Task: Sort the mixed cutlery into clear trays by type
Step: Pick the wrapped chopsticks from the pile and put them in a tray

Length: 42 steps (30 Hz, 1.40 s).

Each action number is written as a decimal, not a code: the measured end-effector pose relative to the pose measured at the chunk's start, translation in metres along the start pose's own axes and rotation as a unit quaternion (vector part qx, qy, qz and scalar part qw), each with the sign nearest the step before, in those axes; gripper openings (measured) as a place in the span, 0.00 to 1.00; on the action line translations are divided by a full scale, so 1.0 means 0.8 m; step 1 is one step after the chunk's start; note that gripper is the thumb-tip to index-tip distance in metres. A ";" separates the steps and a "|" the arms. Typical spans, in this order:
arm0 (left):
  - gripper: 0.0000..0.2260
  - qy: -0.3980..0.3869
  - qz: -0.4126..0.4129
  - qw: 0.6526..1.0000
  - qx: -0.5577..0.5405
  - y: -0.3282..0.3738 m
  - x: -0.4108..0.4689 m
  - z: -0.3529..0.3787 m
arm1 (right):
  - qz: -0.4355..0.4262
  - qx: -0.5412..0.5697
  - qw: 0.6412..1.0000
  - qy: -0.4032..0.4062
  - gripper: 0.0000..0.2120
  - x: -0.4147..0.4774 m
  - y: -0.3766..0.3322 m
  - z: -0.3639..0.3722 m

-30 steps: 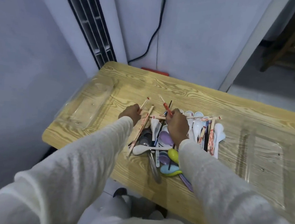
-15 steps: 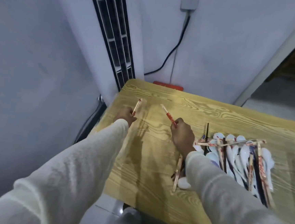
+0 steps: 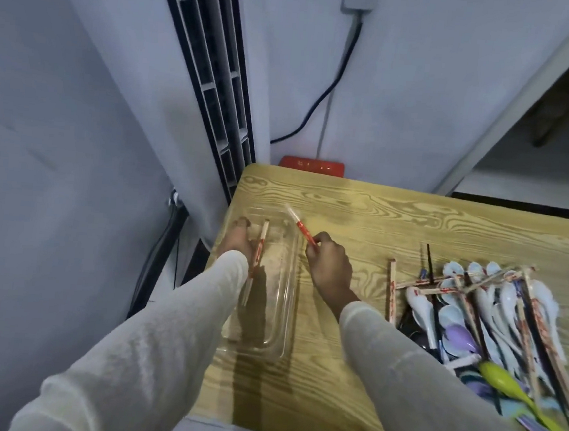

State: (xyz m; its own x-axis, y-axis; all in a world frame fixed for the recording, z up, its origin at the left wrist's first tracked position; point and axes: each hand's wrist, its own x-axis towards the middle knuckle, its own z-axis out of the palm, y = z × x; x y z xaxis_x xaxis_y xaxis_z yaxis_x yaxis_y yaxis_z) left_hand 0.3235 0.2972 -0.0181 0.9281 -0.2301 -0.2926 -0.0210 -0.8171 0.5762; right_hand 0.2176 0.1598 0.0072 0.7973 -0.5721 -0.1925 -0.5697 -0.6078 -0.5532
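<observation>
White sleeves (image 3: 148, 341), lower frame, both arms reaching up-frame over a wood-grain table (image 3: 295, 388).

Tray (image 3: 291, 284), clear plastic, left edge of table. Judged light and likely to skid if knocked.

Left hand (image 3: 235, 245), over the tray's far left. Fingers bent down beside a paper-wrapped chopstick (image 3: 262, 237) that lies lengthwise over the tray; whether they clasp it or have let go cannot be told.

Right hand (image 3: 330, 267), just right of the tray. Thumb and fingertips pinch the near end of a red chopstick (image 3: 299, 224), its far end slanting up-left above the tray's far corner.

Pile (image 3: 494, 316), right of frame, well apart from the tray: wrapped chopsticks crossed over white spoons (image 3: 421, 308), with purple and green ones nearer.

Handling, judged: chopsticks are light, stiff and thin, with a wrapper that grips well; take them mid-length. Spoons look glazed, slick and chip-prone; take them by the handle.

Cable (image 3: 321, 98), on the wall, upper frame.
</observation>
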 end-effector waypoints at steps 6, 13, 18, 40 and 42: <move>0.21 -0.007 0.066 0.984 0.168 -0.015 0.009 -0.034 | 0.041 0.071 0.996 -0.016 0.12 0.003 -0.032 0.034; 0.21 0.022 0.096 0.973 0.209 -0.036 0.008 -0.047 | 0.069 0.169 0.982 -0.043 0.11 -0.006 -0.069 0.092; 0.20 0.016 0.102 0.972 0.210 -0.051 0.010 -0.055 | -0.021 0.111 0.988 -0.108 0.13 -0.014 -0.072 0.103; 0.22 -0.029 0.239 0.932 0.270 0.108 -0.033 0.009 | -0.153 -0.262 0.951 0.056 0.20 0.001 0.047 -0.064; 0.22 -0.034 0.241 0.928 0.283 0.118 -0.042 0.027 | -0.143 -0.260 0.953 0.063 0.19 -0.001 0.072 -0.077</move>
State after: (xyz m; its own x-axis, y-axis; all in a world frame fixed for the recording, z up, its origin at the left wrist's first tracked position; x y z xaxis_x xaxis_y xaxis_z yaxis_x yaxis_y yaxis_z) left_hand 0.2825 0.2165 0.0296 0.7347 -0.6584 -0.1634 -0.6373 -0.7525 0.1662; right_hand 0.1717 0.0917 0.0255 0.9227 -0.3849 0.0233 -0.3817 -0.9203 -0.0860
